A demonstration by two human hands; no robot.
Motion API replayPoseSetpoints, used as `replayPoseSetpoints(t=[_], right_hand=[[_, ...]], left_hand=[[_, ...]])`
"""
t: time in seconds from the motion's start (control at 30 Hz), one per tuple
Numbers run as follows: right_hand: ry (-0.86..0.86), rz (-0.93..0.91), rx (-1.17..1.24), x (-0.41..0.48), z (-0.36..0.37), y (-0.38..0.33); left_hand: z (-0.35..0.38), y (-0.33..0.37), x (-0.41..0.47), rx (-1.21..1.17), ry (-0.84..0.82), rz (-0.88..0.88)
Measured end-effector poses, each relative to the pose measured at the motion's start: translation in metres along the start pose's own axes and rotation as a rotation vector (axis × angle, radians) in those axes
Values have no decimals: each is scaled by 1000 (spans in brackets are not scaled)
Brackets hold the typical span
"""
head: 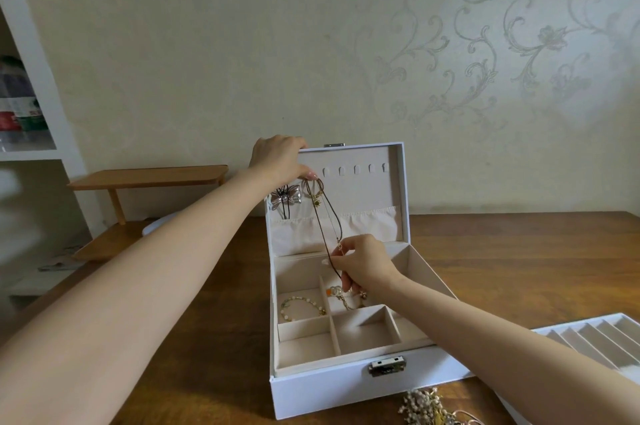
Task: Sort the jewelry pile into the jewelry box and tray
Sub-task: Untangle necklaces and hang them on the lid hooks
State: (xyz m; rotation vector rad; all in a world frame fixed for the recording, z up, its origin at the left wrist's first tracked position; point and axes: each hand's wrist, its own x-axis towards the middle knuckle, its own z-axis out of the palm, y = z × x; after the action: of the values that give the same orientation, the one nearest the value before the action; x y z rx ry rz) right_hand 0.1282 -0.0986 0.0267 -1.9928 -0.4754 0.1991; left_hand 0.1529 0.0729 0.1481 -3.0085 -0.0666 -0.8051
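Left hand: your left hand is at the top left corner of the lid. Its fingers curl over the lid's upper edge, and thumb and fingertip close on the top of the necklace.
Right hand: your right hand pinches the lower end of the same cord between thumb and forefinger, and the other fingers are loosely curled. It hovers above the rear compartments of the jewelry box.
Necklace: it is stretched between your two hands against the lid's lining, just right of the bow piece that hangs there.
Long axis: the cord runs steeply, from upper left at the lid down to lower right at your pinch.
Nearer hand: the left hand is nearer the hooks, right at the leftmost end of the row. I cannot tell whether the loop is already seated on one.
Next move, as I judge it: the tail belongs in the gathered pocket, which lies just above and behind your right hand.
Elsewhere: a bracelet lies in a left compartment. The tray sits well to the right. The jewelry pile waits in front of the box.
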Motion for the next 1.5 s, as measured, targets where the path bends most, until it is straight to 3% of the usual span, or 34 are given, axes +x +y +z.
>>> replayPoseSetpoints(t=[0.4,0.57,0.73,0.83,0.93,1.0,1.1,1.5], right_hand=[[-59,30,-67,4,3,1],[-40,54,181,5,0,2],[44,57,255,8,-3,4],[249,-80,-4,13,-3,0],[496,-373,-385,17,-6,-8],[472,-538,-540,24,-6,-14],[374,-507,-713,37,-3,-22],[420,-506,-544,51,11,-22]], left_hand=[[-1,-2,-3,-11,16,-1],[-1,-1,-4,-4,21,1],[-1,-1,-4,-5,25,3],[0,-1,-3,-4,24,0],[0,0,-2,-5,20,-12],[1,0,-2,-2,22,-17],[3,-1,-1,12,31,-20],[5,-3,0,23,54,1]])
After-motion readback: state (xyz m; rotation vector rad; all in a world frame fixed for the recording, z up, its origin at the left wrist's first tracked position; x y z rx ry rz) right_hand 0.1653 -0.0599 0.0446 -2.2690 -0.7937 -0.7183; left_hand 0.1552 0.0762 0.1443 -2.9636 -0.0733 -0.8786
